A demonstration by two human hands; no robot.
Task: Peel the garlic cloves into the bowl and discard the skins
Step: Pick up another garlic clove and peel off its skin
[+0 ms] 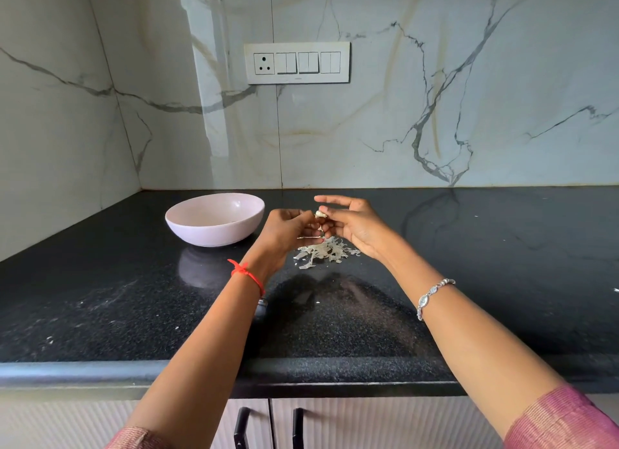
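A small garlic clove [320, 214] sits between my two hands, raised above the black countertop [134, 298]. My left hand [289, 229] curls its fingers around the clove from the left. My right hand [348, 224] pinches it from the right, with the index finger stretched out above. Directly below the hands lies a pile of pale garlic skins [323, 252] on the counter. A pale pink bowl [214, 219] stands to the left of the hands; little shows inside it.
Marble-patterned walls close off the counter at the back and left, and a switch panel [297, 62] hangs on the back wall. The counter's front edge runs above cabinet doors with black handles [242, 427]. Small skin flecks dot the counter.
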